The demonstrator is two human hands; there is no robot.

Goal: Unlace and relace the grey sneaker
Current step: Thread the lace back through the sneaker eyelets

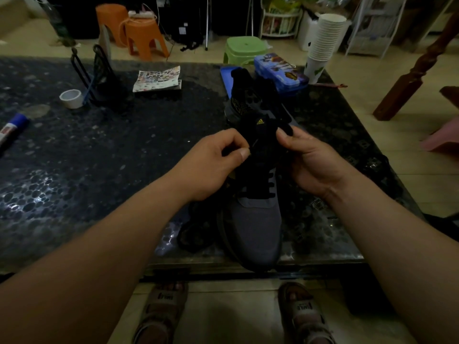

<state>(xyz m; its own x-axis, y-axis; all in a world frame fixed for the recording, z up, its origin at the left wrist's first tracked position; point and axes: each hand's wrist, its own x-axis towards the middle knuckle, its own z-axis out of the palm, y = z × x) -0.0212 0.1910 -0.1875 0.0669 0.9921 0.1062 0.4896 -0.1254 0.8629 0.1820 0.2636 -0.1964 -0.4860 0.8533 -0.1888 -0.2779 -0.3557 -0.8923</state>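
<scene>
The grey sneaker (255, 224) lies on the dark stone table, toe over the near edge, its black tongue with a yellow logo pointing away. Black laces (269, 180) cross its lower eyelets. My left hand (216, 162) pinches a lace end between thumb and fingers at the sneaker's left side near the tongue. On the right side of the tongue, my right hand (310, 157) grips the upper part of the shoe or lace with curled fingers; the dark makes it hard to tell which.
A second dark sneaker (244, 95) lies behind the first on a blue tray (224, 75). A blue pencil case (280, 70), stacked paper cups (323, 43), a sticker sheet (159, 78), a tape roll (71, 98), a black wire stand (99, 70) and a glue stick (12, 127) sit on the table (99, 157).
</scene>
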